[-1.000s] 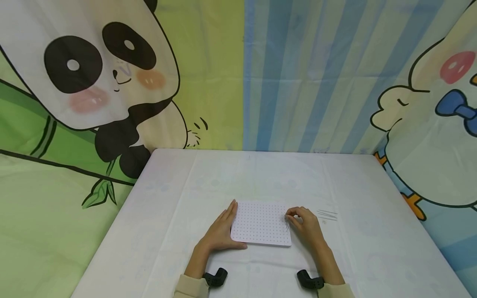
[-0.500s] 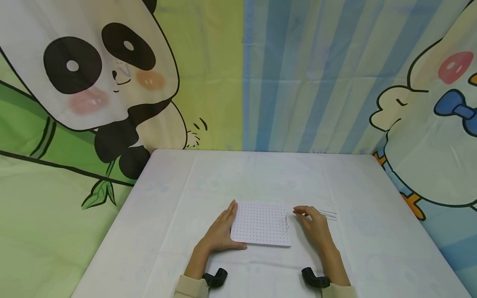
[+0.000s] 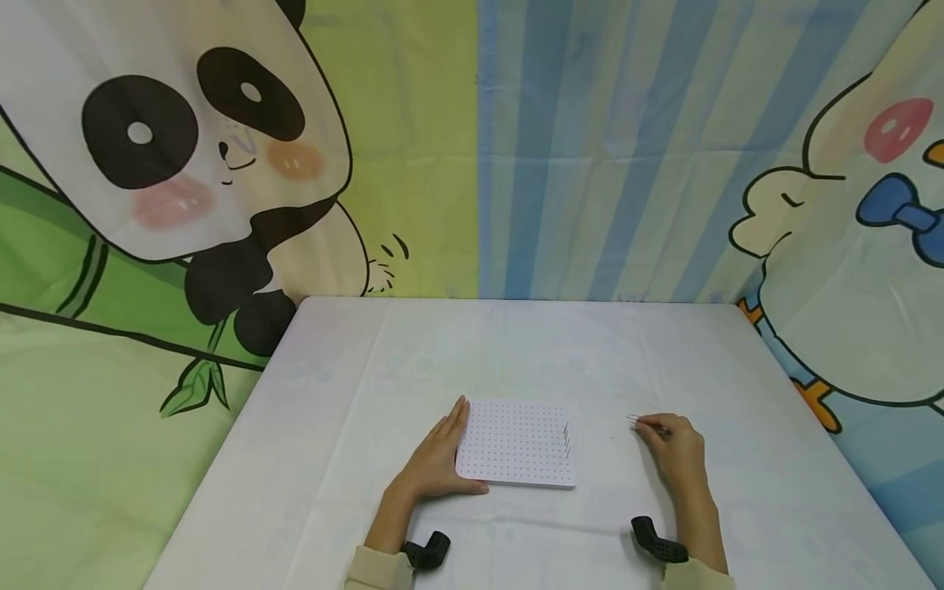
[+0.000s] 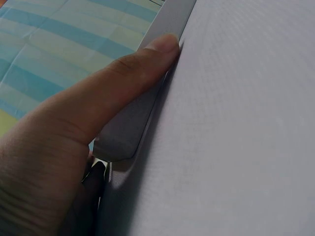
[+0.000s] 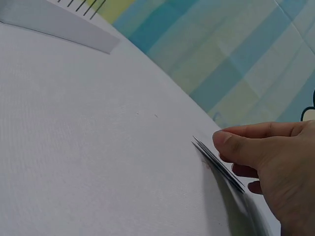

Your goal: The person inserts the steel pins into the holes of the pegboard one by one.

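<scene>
In the head view, the left hand, unclenched, braced a white pegboard on the table, metal pins standing along its right side; the left-wrist view showed the thumb straight along the board's edge; in the right-wrist view, the right hand was at a loose pin bundle, whether grasping any I couldn't tell; probably the step was picking one up, which called for a fine pinch.

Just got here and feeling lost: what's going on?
A person's left hand rests against the left and near edges of a white pegboard. A few thin pins stand along its right side. The right hand is at some loose pins on the table farther right; whether it has gripped one is hard to tell.
</scene>
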Available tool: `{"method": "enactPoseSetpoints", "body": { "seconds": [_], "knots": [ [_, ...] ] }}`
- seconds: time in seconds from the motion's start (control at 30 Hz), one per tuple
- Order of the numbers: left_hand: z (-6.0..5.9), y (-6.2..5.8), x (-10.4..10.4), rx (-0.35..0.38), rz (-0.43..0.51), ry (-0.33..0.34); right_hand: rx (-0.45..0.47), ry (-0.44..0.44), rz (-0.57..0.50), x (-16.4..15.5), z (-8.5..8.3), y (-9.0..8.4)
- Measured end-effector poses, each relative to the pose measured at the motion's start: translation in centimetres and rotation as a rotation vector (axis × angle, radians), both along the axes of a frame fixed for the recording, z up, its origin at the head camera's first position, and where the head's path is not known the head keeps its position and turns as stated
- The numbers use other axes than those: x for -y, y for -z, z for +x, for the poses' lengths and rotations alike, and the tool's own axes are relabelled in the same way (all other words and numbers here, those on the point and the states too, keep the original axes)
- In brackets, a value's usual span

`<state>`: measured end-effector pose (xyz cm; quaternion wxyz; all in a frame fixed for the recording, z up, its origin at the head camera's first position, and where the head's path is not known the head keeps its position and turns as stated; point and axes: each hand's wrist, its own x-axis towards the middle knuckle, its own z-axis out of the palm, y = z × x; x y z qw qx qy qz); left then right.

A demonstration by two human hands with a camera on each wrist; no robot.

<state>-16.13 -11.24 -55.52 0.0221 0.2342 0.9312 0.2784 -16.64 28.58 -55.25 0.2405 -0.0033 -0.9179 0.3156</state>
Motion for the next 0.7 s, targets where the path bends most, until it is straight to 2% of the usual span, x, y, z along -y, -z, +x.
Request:
{"method": "enactPoseSetpoints", "body": {
  "seconds": [0.43, 0.7],
  "knots": [
    [0.02, -0.02, -0.08, 0.003, -0.003, -0.002, -0.014, -0.063, 0.053, -0.80, 0.24, 0.32],
    [0.07, -0.17, -0.03, 0.006, 0.001, -0.005, 0.010, -0.079, 0.055, -0.85, 0.02, 0.47]
  ]
}}
